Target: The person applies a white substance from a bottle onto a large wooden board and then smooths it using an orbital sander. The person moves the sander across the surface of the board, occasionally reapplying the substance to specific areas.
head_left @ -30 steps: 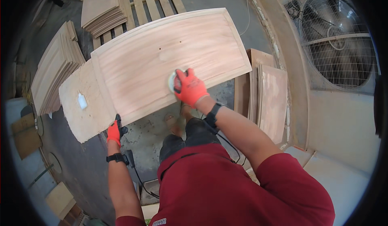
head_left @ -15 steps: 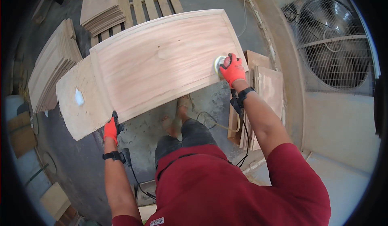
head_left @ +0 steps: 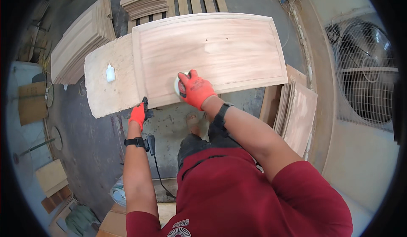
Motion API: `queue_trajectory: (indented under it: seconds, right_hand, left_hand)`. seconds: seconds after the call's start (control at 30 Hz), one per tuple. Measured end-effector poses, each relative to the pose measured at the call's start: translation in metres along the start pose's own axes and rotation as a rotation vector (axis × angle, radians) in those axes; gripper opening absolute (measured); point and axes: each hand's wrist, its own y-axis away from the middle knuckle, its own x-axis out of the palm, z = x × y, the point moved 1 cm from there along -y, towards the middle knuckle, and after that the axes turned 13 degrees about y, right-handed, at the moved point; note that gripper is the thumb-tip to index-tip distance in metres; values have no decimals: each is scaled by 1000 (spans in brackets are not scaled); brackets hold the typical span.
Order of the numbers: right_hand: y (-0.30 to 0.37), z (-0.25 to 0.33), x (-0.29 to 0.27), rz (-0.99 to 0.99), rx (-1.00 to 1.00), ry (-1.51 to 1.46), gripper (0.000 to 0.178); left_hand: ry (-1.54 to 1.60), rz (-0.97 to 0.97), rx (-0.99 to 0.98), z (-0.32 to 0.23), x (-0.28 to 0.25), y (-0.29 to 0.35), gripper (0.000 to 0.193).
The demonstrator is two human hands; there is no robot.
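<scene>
A pale wooden panel (head_left: 250, 54) with a raised border lies across a rough board (head_left: 97, 97), which sticks out at the left. In a red and black glove, my right hand (head_left: 197, 92) is closed over a round palm sander (head_left: 177, 86), whose pale disc rests on the panel near its close edge, left of middle. My left hand (head_left: 138, 114), gloved alike, grips the near edge where panel and board meet; its fingertips are partly hidden. On the board stands or lies a small white bottle (head_left: 110, 73) with a narrow tip.
Stacked panels rise at the far left (head_left: 82, 37) and on a slatted pallet (head_left: 199, 1) beyond the work. More panels (head_left: 299, 114) lean at the right, before a wall with a large caged fan (head_left: 364, 71). A cardboard box (head_left: 112, 222) is at the lower left.
My right hand has slid the sander left along the panel, from its right end to left of middle. My left hand keeps its grip on the edge. The whole view has shifted.
</scene>
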Motion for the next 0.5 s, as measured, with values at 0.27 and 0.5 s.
queue_trajectory:
  seconds: [0.27, 0.5]
  right_hand:
    - [25, -135, -2, -171, 294, 60, 75]
    - [6, -6, 9, -48, -30, 37, 73]
  left_hand:
    - [587, -12, -189, -20, 3, 40, 56]
    - [688, 27, -222, -2, -7, 38, 66]
